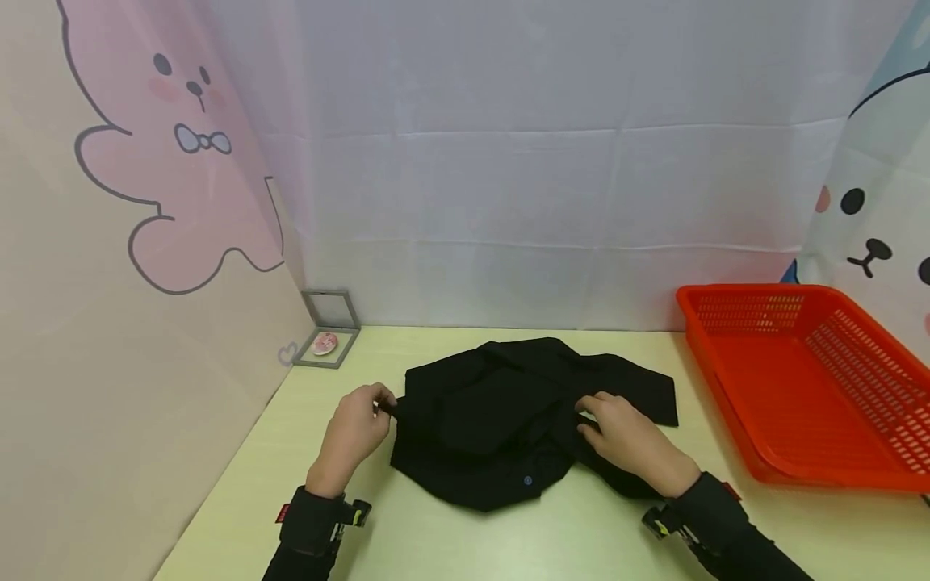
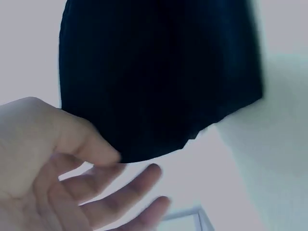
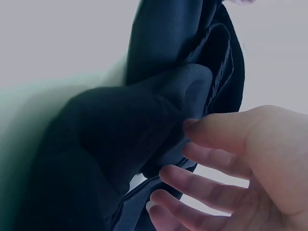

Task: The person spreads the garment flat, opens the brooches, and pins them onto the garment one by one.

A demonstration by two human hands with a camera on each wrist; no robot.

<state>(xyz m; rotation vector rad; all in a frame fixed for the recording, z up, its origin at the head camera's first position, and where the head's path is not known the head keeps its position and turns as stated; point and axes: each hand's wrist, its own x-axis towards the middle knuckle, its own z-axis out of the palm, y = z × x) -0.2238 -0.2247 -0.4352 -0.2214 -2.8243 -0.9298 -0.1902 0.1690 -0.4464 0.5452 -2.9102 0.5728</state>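
On the pale yellow table (image 1: 508, 545), a black garment (image 1: 479, 411) lies in rumpled folds.
Working it well likely calls for a light pinch and slack cloth, since the smooth fabric seems apt to crease; the right hand (image 1: 628, 436) has fingers apart at the folds, the left hand (image 1: 356, 428) clamps an edge between thumb and forefinger, and a small round button (image 1: 528, 480) shows near the border.
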